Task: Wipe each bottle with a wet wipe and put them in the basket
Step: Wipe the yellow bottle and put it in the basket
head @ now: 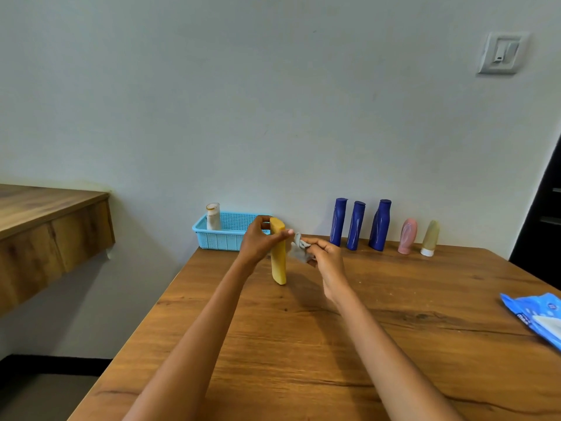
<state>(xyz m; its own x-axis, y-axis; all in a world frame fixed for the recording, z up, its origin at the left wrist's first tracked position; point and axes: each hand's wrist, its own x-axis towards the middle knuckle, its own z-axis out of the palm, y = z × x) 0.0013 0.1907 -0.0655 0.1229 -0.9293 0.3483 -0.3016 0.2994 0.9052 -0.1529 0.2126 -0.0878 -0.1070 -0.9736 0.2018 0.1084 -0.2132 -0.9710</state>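
Note:
My left hand [260,240] grips the top of a yellow bottle [278,262] that stands upright on the wooden table [334,344]. Just to its right, my right hand [326,256] pinches a crumpled grey wet wipe [298,247], held close to the bottle but apart from it. A light blue basket [226,235] sits at the table's far left corner with a whitish bottle [213,220] standing in it. Three dark blue bottles [356,224], a pink bottle [407,236] and a pale beige bottle [430,237] stand in a row along the far edge.
A blue pack of wet wipes [537,317] lies at the table's right edge. A wooden counter [45,226] juts out on the left, with a gap of floor between it and the table. The wall runs right behind the bottles.

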